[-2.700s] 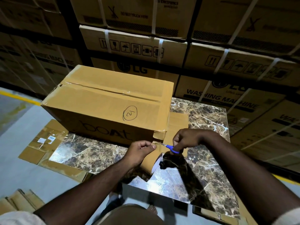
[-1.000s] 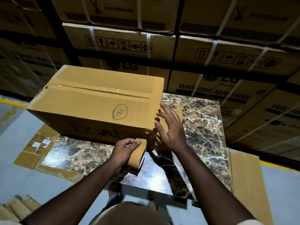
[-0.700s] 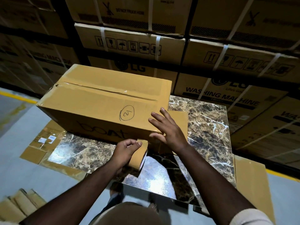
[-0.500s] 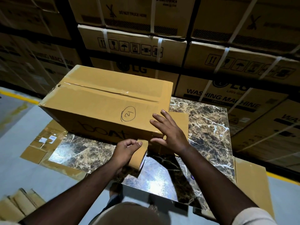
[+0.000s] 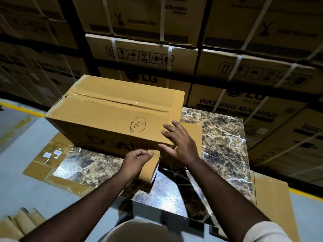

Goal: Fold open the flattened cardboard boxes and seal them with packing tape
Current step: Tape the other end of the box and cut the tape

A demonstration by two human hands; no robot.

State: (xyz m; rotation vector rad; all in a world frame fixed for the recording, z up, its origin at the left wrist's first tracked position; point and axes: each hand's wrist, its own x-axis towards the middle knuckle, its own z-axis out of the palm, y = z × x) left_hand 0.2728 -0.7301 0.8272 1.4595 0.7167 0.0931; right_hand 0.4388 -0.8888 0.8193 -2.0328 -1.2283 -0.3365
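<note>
Head view: tall stacked brown cartons (image 5: 236, 109) read "LG", "WASHING MACHINE". On the marble-patterned tabletop (image 5: 222, 137) sits the taped brown cardboard box (image 5: 111, 119), marked "boAt" and a circled "2". Right hand (image 5: 180, 142) presses its corner, fingers spread; left hand (image 5: 134, 161) grips the brown packing tape roll (image 5: 150, 168).

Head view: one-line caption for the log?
Right hand presses tape on the box corner; left hand holds the tape roll.

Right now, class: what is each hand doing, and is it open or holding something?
Left hand: holding the tape roll.
Right hand: open, fingers straight, pressing on the box.
</note>
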